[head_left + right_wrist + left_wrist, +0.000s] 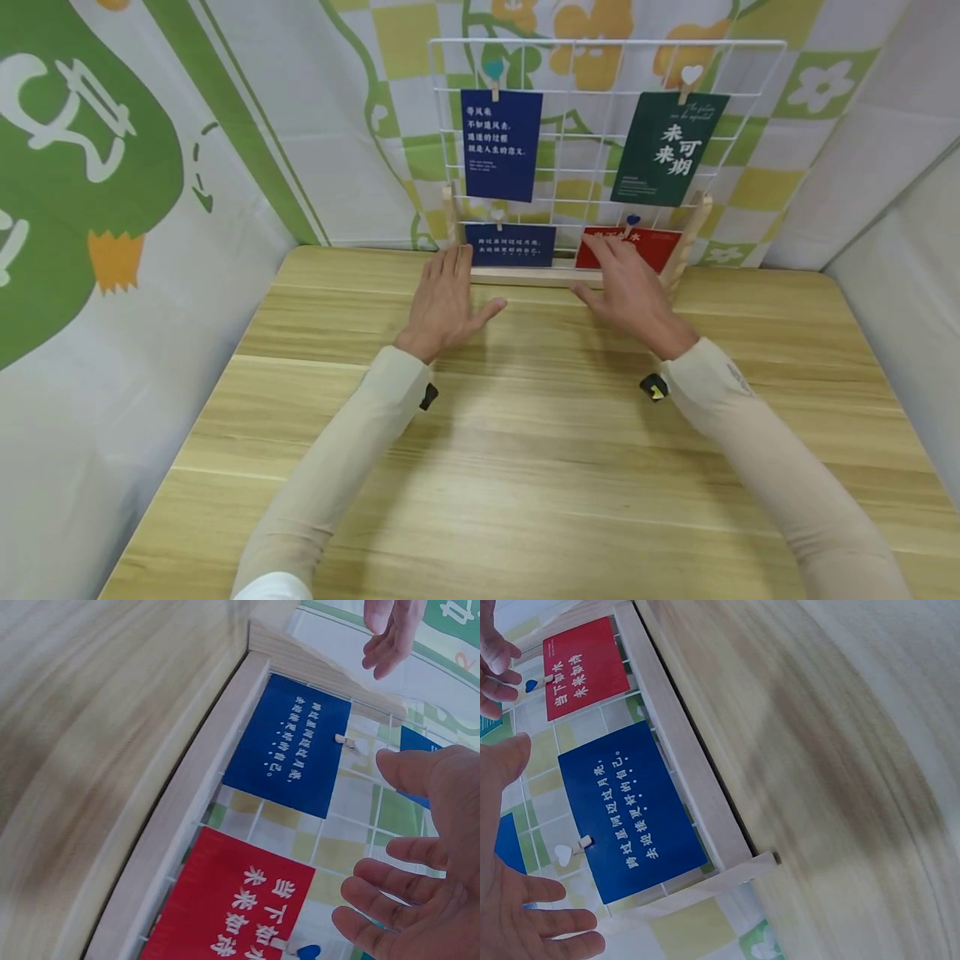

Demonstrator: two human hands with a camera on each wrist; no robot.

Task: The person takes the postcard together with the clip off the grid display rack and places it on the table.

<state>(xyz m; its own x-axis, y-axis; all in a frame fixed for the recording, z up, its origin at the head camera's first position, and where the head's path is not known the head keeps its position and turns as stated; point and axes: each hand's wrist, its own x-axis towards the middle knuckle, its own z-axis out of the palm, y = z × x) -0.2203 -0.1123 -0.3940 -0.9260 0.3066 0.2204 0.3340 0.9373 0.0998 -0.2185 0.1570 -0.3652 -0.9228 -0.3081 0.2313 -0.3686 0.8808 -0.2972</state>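
Observation:
A white wire grid rack (607, 41) in a wooden stand (525, 273) bears several clipped cards. My left hand (442, 304) is by the stand's left end, fingers straight and thumb spread, beside the lower blue card (637, 810). Nothing is in its grasp. My right hand (633, 292) reaches in front of the red card (663, 242) and covers part of it in the head view. Its fingers look loosely extended in the right wrist view and hold nothing; contact with the rack cannot be made out. Higher up hang a dark blue card (501, 150) and a tilted green card (667, 150).
The rack stands at the back edge of a wood-grain table (510, 467). Behind it hangs a patterned cloth (408, 42), with pale fabric walls on both sides. Heart-topped clips, such as the white heart clip (692, 77), pin the cards.

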